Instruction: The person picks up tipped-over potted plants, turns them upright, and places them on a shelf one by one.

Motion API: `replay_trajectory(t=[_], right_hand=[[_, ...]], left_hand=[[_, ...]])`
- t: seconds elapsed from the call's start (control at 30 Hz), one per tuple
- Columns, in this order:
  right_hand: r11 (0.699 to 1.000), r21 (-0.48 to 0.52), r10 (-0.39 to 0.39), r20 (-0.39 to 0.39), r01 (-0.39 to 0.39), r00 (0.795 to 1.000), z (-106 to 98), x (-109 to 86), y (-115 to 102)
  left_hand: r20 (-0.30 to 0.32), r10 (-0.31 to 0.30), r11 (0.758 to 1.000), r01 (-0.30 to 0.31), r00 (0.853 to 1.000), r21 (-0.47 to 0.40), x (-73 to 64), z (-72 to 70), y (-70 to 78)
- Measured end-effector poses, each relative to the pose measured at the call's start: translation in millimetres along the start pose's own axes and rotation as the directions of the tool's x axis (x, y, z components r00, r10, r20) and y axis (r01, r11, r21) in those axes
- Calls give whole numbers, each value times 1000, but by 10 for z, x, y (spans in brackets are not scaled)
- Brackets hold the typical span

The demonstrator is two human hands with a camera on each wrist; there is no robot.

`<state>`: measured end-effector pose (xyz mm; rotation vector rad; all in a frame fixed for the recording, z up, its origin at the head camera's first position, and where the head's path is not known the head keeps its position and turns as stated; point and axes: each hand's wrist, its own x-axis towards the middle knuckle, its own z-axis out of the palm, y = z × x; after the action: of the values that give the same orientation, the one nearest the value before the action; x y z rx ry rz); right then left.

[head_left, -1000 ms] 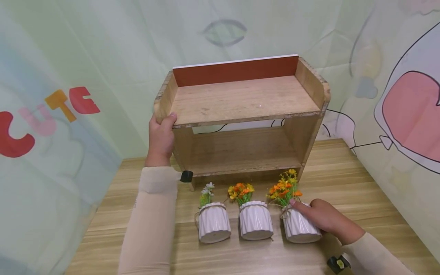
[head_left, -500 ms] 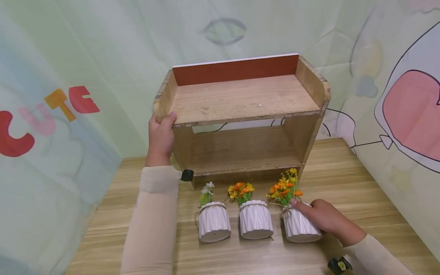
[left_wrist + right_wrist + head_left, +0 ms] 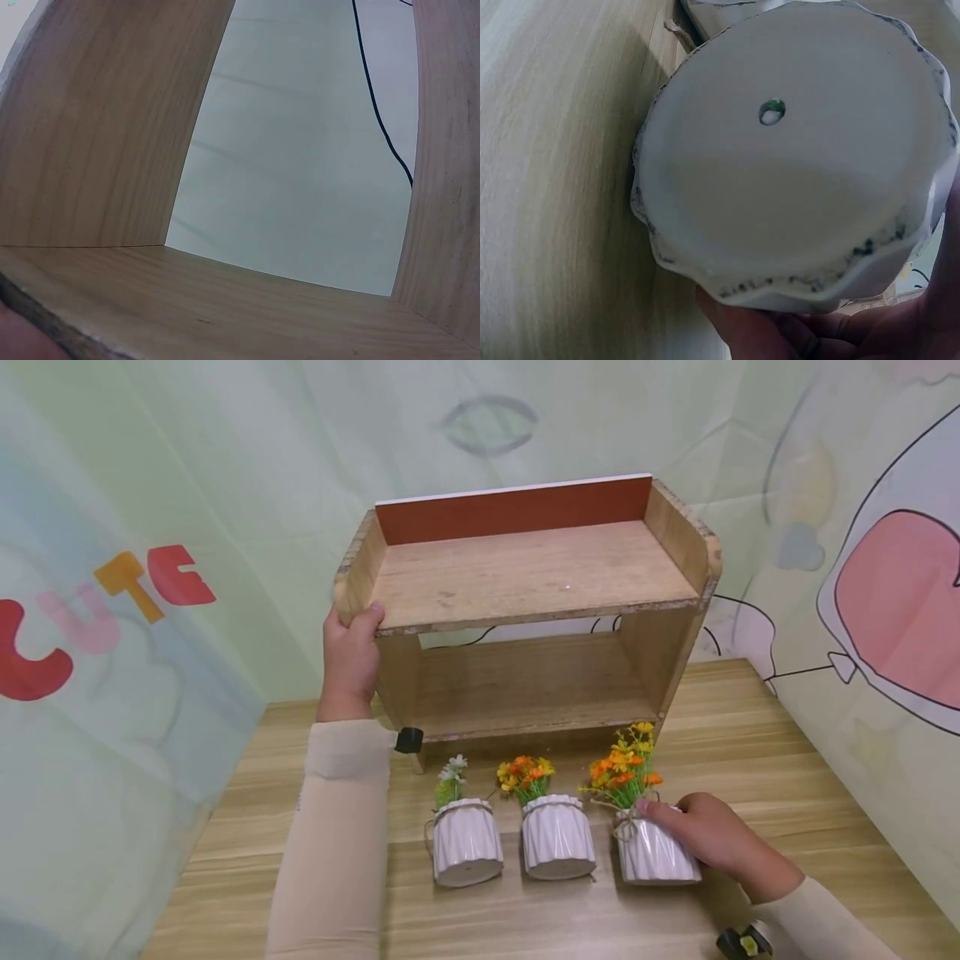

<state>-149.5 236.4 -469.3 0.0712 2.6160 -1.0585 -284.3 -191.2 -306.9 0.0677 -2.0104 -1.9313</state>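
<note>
My left hand [image 3: 351, 652] grips the left side panel of a two-tier wooden shelf [image 3: 517, 577], thumb over the upper board's front corner. In the left wrist view the inside of the shelf's side board [image 3: 97, 135] fills the left, a bit of my hand at the lower corner. At the right, my right hand [image 3: 723, 835] holds a white fluted flowerpot [image 3: 658, 852] with orange and yellow flowers and a twine bow. Its base, with a drain hole, faces the right wrist camera. Beside it two similar white flowerpots lie tipped over, one with orange flowers [image 3: 558, 839], one with white flowers [image 3: 467, 845].
The shelf stands at the back of a wood-grain table [image 3: 247, 827], a red-brown back strip [image 3: 517, 514] along its top. Patterned fabric walls [image 3: 247, 468] enclose the table behind and at both sides, with cartoon letters on the left.
The right flowerpot has tipped slightly more upright in my right hand, its base showing less and its flowers rising a little. My left hand keeps its grip on the shelf.
</note>
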Motion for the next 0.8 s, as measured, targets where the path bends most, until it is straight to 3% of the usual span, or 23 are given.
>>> replay_trajectory(t=[0.8], right_hand=[[999, 52, -7, -133, 14, 991, 35, -100, -64]], left_hand=[[-1, -27, 999, 27, 1000, 20, -4, 1, -4]])
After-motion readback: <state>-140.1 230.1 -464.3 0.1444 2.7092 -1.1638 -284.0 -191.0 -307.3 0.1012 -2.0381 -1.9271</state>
